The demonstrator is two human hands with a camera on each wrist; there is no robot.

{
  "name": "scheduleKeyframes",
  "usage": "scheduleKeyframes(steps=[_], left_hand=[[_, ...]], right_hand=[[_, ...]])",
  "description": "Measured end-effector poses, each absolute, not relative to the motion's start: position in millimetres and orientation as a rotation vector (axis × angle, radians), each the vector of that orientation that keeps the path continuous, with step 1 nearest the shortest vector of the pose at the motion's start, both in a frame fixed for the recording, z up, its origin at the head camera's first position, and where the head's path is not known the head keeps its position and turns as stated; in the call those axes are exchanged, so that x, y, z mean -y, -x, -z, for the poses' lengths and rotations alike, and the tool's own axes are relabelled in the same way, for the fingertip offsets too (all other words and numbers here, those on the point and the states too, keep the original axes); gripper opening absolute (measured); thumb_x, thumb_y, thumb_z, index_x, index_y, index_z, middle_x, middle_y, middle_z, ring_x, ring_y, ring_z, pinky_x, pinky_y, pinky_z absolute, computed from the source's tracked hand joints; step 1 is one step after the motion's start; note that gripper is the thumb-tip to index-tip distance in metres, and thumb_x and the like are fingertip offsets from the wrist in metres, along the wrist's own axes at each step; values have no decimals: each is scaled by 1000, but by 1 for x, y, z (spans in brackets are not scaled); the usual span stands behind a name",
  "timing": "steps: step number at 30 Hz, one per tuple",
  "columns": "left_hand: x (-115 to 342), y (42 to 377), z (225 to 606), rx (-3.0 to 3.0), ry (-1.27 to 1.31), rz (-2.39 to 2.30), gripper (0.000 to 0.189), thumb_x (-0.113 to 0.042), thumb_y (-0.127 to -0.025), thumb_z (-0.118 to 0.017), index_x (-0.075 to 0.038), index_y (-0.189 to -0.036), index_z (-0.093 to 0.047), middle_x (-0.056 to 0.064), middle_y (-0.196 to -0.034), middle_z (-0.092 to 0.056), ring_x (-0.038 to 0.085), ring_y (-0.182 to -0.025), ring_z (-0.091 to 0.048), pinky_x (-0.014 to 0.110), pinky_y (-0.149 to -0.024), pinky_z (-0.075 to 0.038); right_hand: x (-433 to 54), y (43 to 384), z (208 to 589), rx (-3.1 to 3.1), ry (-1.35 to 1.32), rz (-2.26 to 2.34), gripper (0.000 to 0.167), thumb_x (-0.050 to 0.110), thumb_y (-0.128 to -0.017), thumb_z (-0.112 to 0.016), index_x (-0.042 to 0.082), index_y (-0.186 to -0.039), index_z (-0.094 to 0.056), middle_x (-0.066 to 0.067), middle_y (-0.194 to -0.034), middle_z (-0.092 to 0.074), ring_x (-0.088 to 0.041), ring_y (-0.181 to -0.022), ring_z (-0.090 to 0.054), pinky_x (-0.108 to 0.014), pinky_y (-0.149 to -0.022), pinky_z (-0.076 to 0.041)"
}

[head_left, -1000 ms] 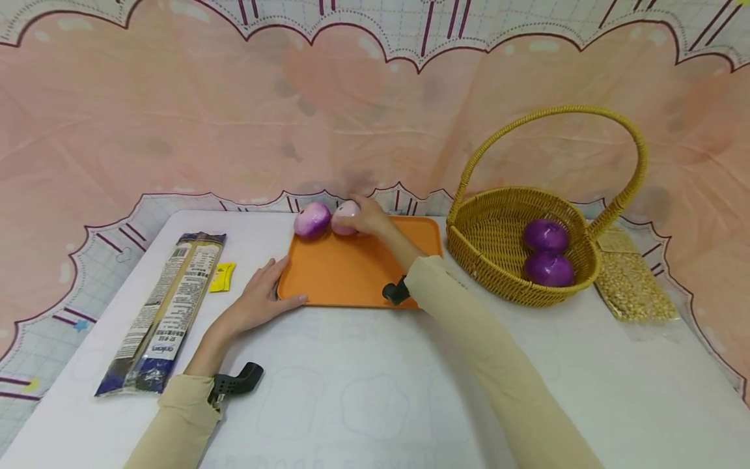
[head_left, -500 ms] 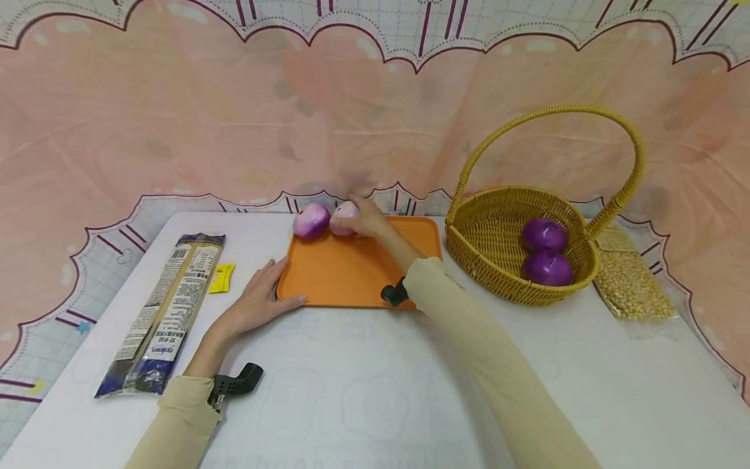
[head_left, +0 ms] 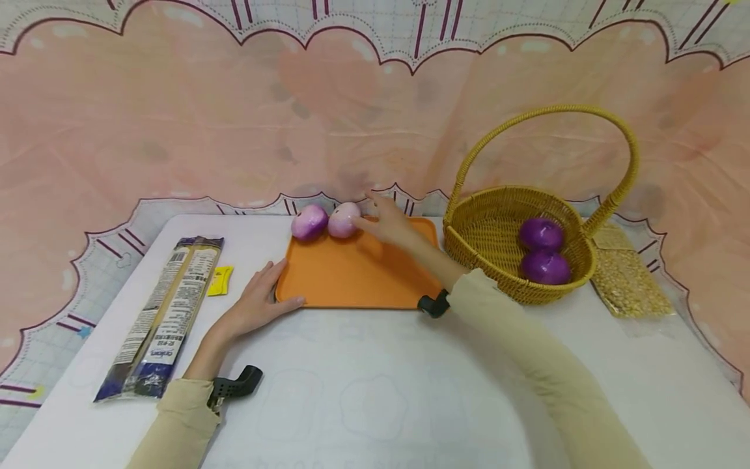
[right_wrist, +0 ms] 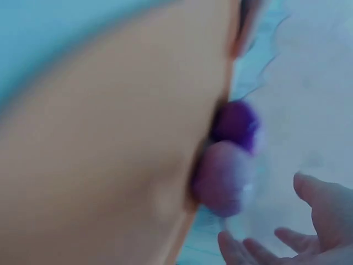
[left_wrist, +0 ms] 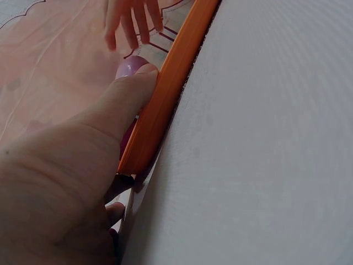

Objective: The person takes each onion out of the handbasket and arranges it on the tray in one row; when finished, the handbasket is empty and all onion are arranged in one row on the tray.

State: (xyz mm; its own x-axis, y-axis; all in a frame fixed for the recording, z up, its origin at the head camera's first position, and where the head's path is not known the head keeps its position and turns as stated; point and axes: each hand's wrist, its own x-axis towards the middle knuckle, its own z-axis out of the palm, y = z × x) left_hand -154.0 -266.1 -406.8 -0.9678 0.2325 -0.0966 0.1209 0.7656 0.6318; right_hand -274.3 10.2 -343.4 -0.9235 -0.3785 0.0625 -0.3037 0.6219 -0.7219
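Note:
Two pale purple onions sit side by side on the back left of the orange tray (head_left: 351, 280). The right-hand one (head_left: 344, 220) is paler than the left one (head_left: 309, 222). My right hand (head_left: 394, 221) hovers beside the paler onion, fingers spread and holding nothing. In the right wrist view, a gap shows between the hand (right_wrist: 325, 221) and the paler onion (right_wrist: 223, 179). My left hand (head_left: 258, 301) holds the tray's front left corner. In the left wrist view, the thumb (left_wrist: 138, 85) lies on the tray's rim (left_wrist: 171, 83), with some fingers hidden.
A wicker basket (head_left: 480, 264) with a tall handle stands right of the tray, holding two dark purple onions (head_left: 543, 251). Behind it lies a bag of yellowish kernels (head_left: 633, 280). At left are a long pack of spaghetti (head_left: 164, 319) and a small yellow packet (head_left: 219, 281).
My right hand has let go of the paler onion and moved right, its fingers opening. The onion stays on the tray. My left hand keeps its place at the tray's corner.

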Motion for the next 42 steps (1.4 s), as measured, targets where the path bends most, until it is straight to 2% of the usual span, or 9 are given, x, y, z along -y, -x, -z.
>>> scheduleKeyframes(steps=[4, 9, 14, 17, 21, 24, 35, 42], left_hand=[[264, 154, 407, -2781, -286, -989, 97, -48, -87, -66, -3, -155, -15, 24, -161, -14, 44, -150, -2, 60, -121, 0], [263, 155, 405, -2776, -282, -987, 96, -49, -87, -66, -5, -156, -14, 23, -162, -12, 44, -150, -1, 61, -121, 1], [263, 154, 404, -2769, -283, -990, 97, -50, -87, -66, -7, -156, -13, 23, -162, -11, 45, -150, 0, 62, -120, 0], [264, 154, 404, -2770, -284, -986, 97, -50, -87, -66, -6, -156, -13, 23, -162, -12, 44, -150, -1, 62, -120, 0], [265, 154, 404, -2789, -286, -980, 97, -49, -87, -66, -4, -155, -14, 23, -162, -14, 44, -150, -2, 61, -121, 0], [266, 153, 404, -2792, -280, -977, 97, -49, -87, -66, -4, -155, -14, 23, -162, -14, 44, -150, -2, 61, -121, -1], [266, 153, 406, -2775, -279, -985, 98, -51, -87, -66, -6, -156, -13, 23, -162, -12, 45, -150, -2, 64, -119, -1], [267, 154, 408, -2794, -296, -980, 97, -48, -87, -66, -3, -155, -14, 24, -161, -14, 44, -150, -3, 64, -119, -2]], right_hand=[[-47, 233, 336, -2592, 658, 1377, 53, 23, -94, -63, 5, -141, -45, -18, -141, -51, -36, -128, -53, -46, -107, -46], [-102, 177, 337, -2507, 700, 1482, 38, 19, -94, -63, 5, -129, -57, -19, -131, -59, -31, -116, -61, -46, -100, -51], [-150, 141, 340, -2506, 625, 1544, 33, 18, -95, -62, 4, -125, -59, -16, -126, -63, -13, -107, -64, -27, -93, -55], [-171, 128, 341, -2497, 621, 1612, 32, 13, -96, -61, 0, -125, -58, -7, -120, -66, -6, -101, -66, -22, -84, -57], [-187, 119, 342, -2482, 635, 1687, 31, 8, -96, -58, -5, -124, -56, 11, -111, -67, -4, -96, -68, -25, -78, -60], [-193, 118, 343, -2483, 625, 1707, 31, 7, -97, -57, -8, -124, -55, 16, -108, -67, -2, -93, -68, -26, -77, -60], [-204, 127, 346, -2462, 622, 1764, 30, 4, -96, -56, -10, -122, -55, 13, -108, -70, -3, -89, -69, -22, -74, -59], [-215, 137, 339, -2440, 497, 1826, 29, 13, -98, -56, -1, -124, -57, 5, -111, -68, -8, -94, -69, -23, -77, -59]])
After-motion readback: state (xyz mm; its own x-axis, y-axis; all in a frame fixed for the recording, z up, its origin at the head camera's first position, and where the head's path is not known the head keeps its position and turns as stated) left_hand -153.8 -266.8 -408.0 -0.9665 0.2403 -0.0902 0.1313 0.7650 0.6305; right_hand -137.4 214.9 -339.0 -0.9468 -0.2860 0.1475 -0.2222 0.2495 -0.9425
